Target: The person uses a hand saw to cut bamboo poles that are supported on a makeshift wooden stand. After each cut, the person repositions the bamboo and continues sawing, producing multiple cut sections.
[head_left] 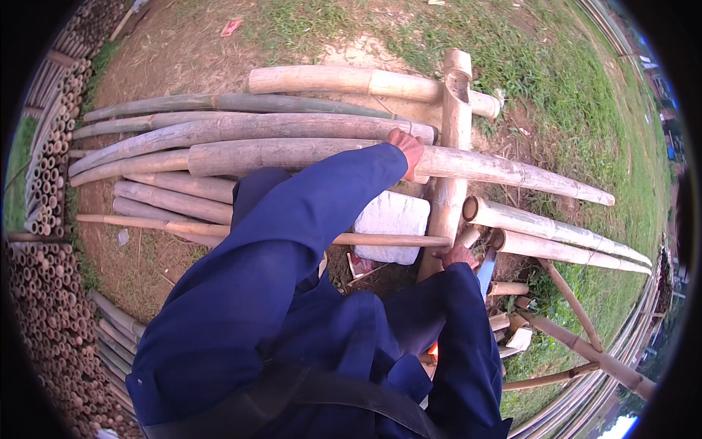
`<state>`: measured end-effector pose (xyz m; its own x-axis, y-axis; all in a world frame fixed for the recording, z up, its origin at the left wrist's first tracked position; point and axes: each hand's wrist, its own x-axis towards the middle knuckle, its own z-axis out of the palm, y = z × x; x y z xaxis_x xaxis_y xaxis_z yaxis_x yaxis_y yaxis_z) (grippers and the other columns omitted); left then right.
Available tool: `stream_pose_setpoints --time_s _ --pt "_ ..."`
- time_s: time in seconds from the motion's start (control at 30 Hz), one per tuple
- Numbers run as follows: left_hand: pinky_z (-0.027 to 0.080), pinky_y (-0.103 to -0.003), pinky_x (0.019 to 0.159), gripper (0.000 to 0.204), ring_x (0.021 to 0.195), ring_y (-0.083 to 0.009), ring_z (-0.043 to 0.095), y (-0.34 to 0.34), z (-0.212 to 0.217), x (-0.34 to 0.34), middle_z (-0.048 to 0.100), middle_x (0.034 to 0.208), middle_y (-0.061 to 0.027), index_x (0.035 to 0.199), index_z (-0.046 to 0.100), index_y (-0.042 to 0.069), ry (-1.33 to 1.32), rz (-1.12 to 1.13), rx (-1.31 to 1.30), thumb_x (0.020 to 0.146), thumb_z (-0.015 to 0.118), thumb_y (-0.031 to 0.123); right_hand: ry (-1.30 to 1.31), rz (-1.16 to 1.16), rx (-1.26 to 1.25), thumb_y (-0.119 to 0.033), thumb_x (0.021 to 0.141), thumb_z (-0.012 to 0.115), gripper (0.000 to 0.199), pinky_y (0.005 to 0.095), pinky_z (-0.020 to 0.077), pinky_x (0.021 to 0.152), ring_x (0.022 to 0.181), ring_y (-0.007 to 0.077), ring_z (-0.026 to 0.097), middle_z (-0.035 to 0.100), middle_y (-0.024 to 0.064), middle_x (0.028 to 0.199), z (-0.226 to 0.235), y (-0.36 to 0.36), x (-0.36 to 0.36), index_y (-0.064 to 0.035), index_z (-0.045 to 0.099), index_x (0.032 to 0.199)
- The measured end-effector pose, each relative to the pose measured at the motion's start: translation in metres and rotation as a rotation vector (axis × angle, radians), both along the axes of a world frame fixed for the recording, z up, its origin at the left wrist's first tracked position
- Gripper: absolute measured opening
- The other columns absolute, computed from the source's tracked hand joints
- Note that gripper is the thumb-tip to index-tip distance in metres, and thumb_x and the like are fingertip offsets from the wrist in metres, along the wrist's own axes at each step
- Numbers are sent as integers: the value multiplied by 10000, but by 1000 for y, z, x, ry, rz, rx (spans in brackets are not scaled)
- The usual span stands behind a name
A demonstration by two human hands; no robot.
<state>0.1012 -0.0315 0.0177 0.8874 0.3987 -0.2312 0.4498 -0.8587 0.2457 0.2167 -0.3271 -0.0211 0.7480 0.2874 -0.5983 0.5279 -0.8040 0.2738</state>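
Observation:
My left hand (408, 152) is closed over a thick pale bamboo pole (504, 170), which lies crosswise on an upright-running bamboo beam (455, 135). Lower down, my right hand (458, 256) has its fingers curled beside that beam, close to the end of a thin bamboo stick (398, 240). A light-blue saw blade (485, 273) shows just right of this hand. Its handle is hidden, so I cannot tell whether the hand holds it. Between my hands, left of the beam, sits a whitish block (393, 225).
Several long bamboo poles (212, 130) lie on the ground to the left. A cut bamboo length (344, 79) rests beyond. Two hollow poles (570, 252) stretch right, above a slanted bamboo frame (585, 355). Stacked bamboo (47, 307) lines the left side.

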Motion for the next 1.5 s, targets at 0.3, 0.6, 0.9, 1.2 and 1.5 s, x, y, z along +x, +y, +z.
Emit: stream_pose_setpoints --time_s 0.3,0.6,0.9,1.2,1.5 --pt "535 -497 804 721 917 -374 710 95 70 -189 718 906 -152 1126 598 17 140 85 33 566 889 366 -54 43 33 -624 632 890 791 518 487 982 1138 343 688 722 170 1213 14 -7 -7 -36 719 1133" --pt "438 -433 1016 882 1083 -348 639 128 75 -427 674 1132 -153 1286 529 67 170 198 263 550 916 360 -95 195 6 -699 660 830 814 482 532 929 1060 335 719 740 210 1119 10 -4 -6 -13 719 1083" --pt "403 -447 1057 861 1189 -296 544 74 27 -481 572 1236 -109 1307 512 86 69 361 393 567 918 253 141 411 418 -546 799 781 484 451 557 697 771 331 727 715 168 764 94 60 -44 -68 747 867" --pt "362 -443 1101 836 1231 -280 521 54 -37 -485 550 1267 -96 1327 500 103 111 474 472 625 897 326 -37 514 1161 -389 876 784 336 366 481 563 550 217 611 633 63 623 120 191 -40 -68 723 951" --pt "364 -457 1098 725 1244 -269 527 14 -53 -497 547 1281 -80 1264 523 120 -19 509 450 644 877 247 61 848 844 -504 771 828 669 460 485 1003 1177 332 625 672 143 1228 63 309 -111 -135 640 1296"
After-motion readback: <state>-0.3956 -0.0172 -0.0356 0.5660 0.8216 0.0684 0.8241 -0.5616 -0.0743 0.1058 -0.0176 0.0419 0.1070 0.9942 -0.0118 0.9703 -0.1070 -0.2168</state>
